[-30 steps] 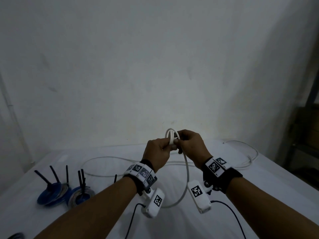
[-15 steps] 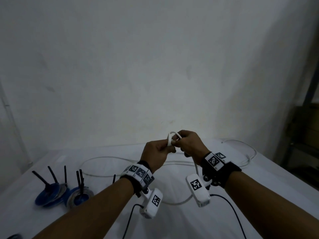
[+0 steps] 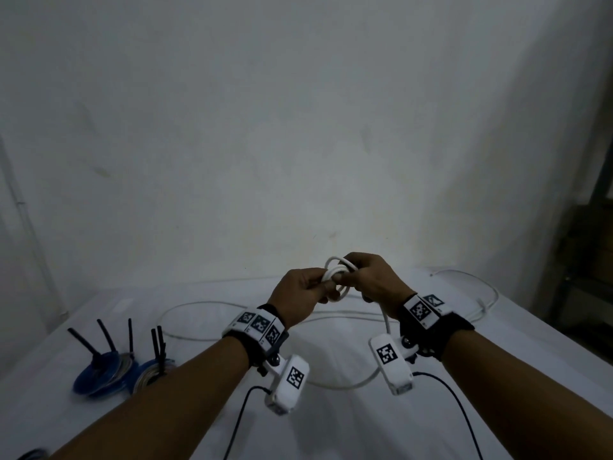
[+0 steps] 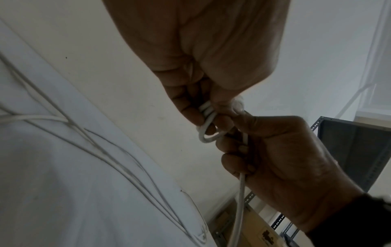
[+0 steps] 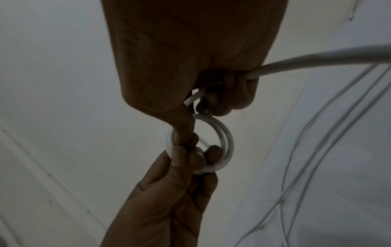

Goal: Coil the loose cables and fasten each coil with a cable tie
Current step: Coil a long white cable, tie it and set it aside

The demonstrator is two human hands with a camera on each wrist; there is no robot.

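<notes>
A small coil of white cable is held in the air between both hands above the table. My left hand pinches the coil's loops between thumb and fingers. My right hand grips the same cable, which runs through its curled fingers and hangs down to the table. The loose rest of the white cable loops across the white tablecloth behind and under my wrists.
Two blue cable coils fastened with black ties lie at the table's left. More white cable lies at the far right corner. A dark metal shelf stands right of the table. Black camera leads trail under my wrists.
The coil has gained a turn and now lies flatter between my hands. The hanging cable's slack loop on the table has shifted as cable was drawn up.
</notes>
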